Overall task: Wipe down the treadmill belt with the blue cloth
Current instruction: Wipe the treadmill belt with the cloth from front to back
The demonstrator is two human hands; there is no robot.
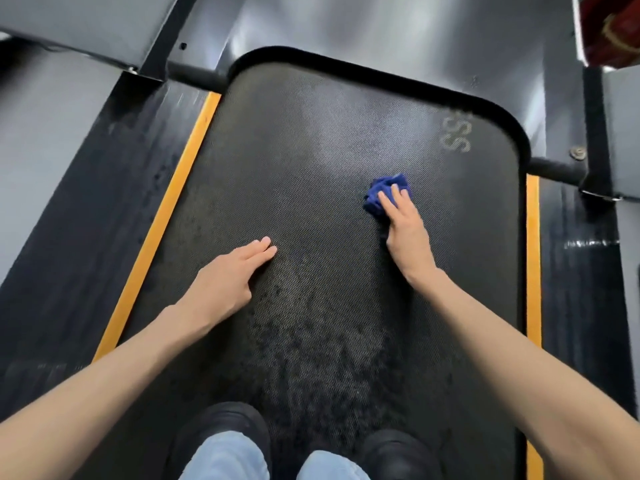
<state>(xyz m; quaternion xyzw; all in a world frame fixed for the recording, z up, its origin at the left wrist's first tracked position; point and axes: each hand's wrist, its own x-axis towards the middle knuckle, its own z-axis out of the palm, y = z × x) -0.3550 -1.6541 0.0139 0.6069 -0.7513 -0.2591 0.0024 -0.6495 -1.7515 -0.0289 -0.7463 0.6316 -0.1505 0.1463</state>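
- Your black shoes (225, 424), with blue jeans (225, 459) above them, stand at the near end of the treadmill belt (311, 161).
- The belt is dark and textured, with darker mottled specks (311, 341) spread over its near half and a paler sheen farther up.
- Your left hand (225, 278) lies palm down on the belt left of centre. Its fingers (263, 249) are straight and together, and it holds nothing.
- Your right hand (407, 230) reaches farther up the belt on the right half. Its fingers (391, 199) are stretched out flat and press on the cloth. The thumb is hidden.
- The blue cloth (381, 188) is bunched up on the belt under your right fingertips, right of centre and well inside the belt's right edge.
- Yellow strips run along the belt's left edge (162, 220) and right edge (533, 254), with black side rails (86, 237) outside them.
- Pale printed letters (457, 133) sit on the belt's far right corner, too blurred to read whole.
- A glossy grey motor cover (381, 29) closes off the far end.
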